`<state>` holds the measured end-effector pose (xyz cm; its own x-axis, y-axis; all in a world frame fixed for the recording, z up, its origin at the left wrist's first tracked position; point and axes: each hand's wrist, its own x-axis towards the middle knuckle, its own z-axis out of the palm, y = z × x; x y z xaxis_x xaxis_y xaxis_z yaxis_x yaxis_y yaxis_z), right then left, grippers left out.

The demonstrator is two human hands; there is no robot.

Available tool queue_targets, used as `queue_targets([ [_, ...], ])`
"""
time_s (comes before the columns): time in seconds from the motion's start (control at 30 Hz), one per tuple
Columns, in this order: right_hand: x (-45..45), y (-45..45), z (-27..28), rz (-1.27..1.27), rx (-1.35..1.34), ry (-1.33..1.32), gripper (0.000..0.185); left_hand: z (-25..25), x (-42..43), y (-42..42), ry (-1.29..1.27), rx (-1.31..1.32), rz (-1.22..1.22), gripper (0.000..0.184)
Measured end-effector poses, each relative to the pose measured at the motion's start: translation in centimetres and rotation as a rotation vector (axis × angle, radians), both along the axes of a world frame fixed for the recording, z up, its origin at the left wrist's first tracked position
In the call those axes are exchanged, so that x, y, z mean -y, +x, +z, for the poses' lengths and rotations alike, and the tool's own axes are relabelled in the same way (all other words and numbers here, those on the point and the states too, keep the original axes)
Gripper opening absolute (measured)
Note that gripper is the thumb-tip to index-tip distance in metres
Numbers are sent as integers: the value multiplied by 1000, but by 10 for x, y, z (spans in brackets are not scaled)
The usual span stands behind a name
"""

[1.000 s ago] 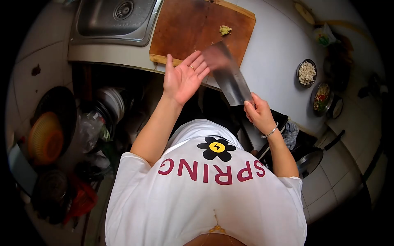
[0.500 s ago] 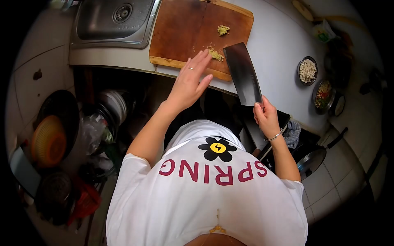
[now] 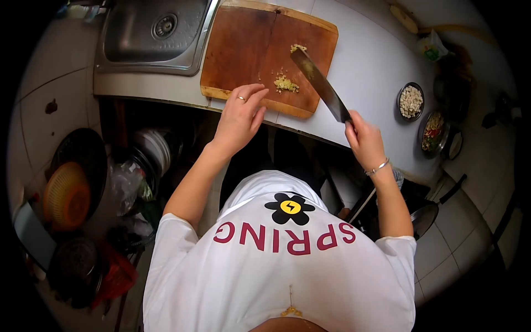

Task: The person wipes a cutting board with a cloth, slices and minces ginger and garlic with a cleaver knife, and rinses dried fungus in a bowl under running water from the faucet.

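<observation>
A cleaver (image 3: 323, 88) is gripped by its handle in my right hand (image 3: 366, 138). Its dark blade slants over the right side of the wooden cutting board (image 3: 238, 41), with the tip at a small pile of chopped pale-yellow bits (image 3: 297, 48). Whether the blade touches that pile I cannot tell. Closer to me on the board lies a second pile of the same minced bits (image 3: 286, 84), with crumbs scattered around it. My left hand (image 3: 239, 116) is at the board's front edge, fingers loosely bent and apart, holding nothing.
A steel sink (image 3: 193, 61) adjoins the board on the left. Along the white counter (image 3: 365, 66) to the right stand a bowl of white diced pieces (image 3: 411, 102) and a bowl of mixed chopped food (image 3: 433, 131). A pan (image 3: 425, 216) sits lower right; an orange basket (image 3: 67, 193) is lower left.
My right hand has swung the cleaver up and left, bringing its tip from the board's right edge to the far pile, blade turned more edge-on. My left hand has drawn back from the nearer pile.
</observation>
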<state>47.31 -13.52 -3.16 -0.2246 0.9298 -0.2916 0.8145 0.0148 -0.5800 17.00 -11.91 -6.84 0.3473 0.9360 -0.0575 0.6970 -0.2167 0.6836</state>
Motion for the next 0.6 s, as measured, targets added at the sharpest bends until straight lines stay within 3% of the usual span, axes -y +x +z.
queue_targets([
  [0.17,-49,-12,-10,154,74,5,9,-4,5,-7,-108,120,129,34],
  [0.3,-57,-6,-12,158,107,-11,9,-13,13,-25,-34,57,165,48],
  [0.37,-55,-3,-13,126,121,-21,11,-14,12,-38,68,-25,188,56],
  [0.4,-54,-2,-12,107,129,-18,12,-17,11,-45,87,-133,165,71],
  [0.47,-49,-3,-8,122,80,20,19,-26,4,-57,65,-353,95,78],
  [0.6,-33,-2,-12,107,20,83,33,-62,-12,-71,83,-206,49,79],
])
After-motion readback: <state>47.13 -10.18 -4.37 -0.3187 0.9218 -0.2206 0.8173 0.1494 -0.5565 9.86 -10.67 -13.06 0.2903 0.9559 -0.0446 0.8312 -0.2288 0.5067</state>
